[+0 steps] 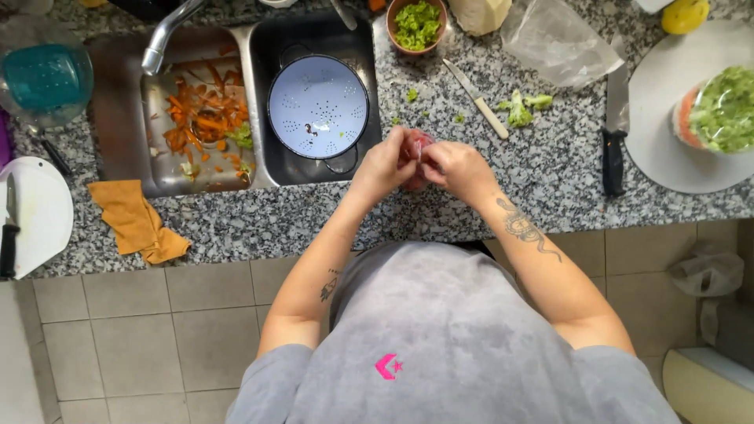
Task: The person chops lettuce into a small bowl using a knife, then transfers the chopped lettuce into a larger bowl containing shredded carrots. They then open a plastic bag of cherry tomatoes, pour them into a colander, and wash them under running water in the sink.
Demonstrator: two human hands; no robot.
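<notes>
Both my left hand and right hand clench one small reddish vegetable over the granite counter, just beside the white colander, handy for dropping.

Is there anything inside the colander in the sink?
No, the colander in the sink shows only its bare white perforated bottom.

A speckled grey granite counter runs across the view under the hands. Set into it just left of the hands is a steel double sink, with a chrome tap above its far-left basin. Below the hands, beige square floor tiles with pale grout spread out. The light is soft and even, without hard shadows.
</notes>
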